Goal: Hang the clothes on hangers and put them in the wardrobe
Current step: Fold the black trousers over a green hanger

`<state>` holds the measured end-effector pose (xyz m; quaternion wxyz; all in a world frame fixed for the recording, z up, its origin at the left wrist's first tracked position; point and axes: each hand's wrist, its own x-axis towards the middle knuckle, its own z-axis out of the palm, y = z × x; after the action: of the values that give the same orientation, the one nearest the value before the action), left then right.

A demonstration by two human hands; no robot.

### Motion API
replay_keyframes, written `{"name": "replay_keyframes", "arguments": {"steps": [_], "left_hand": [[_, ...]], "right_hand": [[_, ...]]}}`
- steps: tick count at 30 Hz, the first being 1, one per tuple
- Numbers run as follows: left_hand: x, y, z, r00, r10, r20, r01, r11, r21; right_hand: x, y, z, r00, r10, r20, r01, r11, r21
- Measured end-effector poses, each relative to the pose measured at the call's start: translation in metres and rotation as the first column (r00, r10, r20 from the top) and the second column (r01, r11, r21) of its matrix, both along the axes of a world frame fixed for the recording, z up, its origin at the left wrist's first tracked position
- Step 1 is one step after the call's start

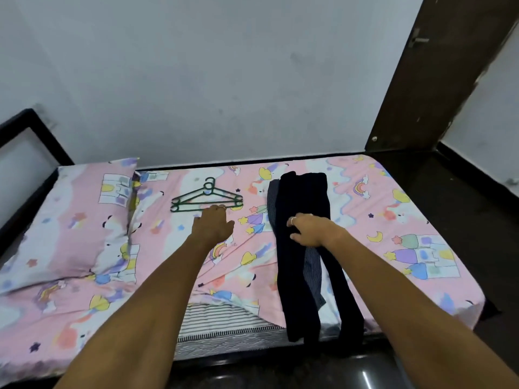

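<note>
Lying lengthwise — dark trousers [306, 248], legs toward the bed's [438, 276] near edge.

We see green hangers [206, 198] stacked flat on the bed, and dark trousers [304, 248] laid lengthwise, legs overhanging the near edge.

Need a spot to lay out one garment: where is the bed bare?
Bare sheet lies right of the dark clothes and between them and the green hangers. The pillow covers the left end.
</note>
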<state>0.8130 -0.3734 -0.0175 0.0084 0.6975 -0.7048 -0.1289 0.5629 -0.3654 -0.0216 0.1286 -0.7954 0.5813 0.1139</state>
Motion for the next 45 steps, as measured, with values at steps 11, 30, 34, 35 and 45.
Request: {"name": "replay_keyframes", "arguments": {"steps": [11, 30, 34, 35, 45], "left_hand": [[-0.003, -0.138, -0.053, 0.993, -0.075, -0.09, 0.089, 0.982, 0.165], [-0.16, -0.454, -0.185, 0.821, 0.191, -0.538, -0.065, 0.967, 0.245], [-0.189, -0.495, -0.226, 0.757, 0.284, -0.588, -0.102, 0.941, 0.323], [-0.195, -0.504, -0.233, 0.742, 0.303, -0.598, -0.104, 0.933, 0.343], [-0.258, -0.559, -0.324, 0.548, 0.549, -0.631, -0.127, 0.8, 0.586]], "right_hand": [[-0.016, -0.136, -0.05, 0.987, -0.156, 0.045, 0.149, 0.981, 0.12], [-0.173, -0.448, -0.239, 0.67, -0.673, 0.314, 0.693, 0.718, 0.06], [-0.203, -0.487, -0.277, 0.58, -0.752, 0.312, 0.778, 0.625, 0.062], [-0.208, -0.495, -0.284, 0.553, -0.764, 0.332, 0.793, 0.605, 0.071], [-0.202, -0.536, -0.34, 0.337, -0.748, 0.573, 0.824, 0.528, 0.204]]}}
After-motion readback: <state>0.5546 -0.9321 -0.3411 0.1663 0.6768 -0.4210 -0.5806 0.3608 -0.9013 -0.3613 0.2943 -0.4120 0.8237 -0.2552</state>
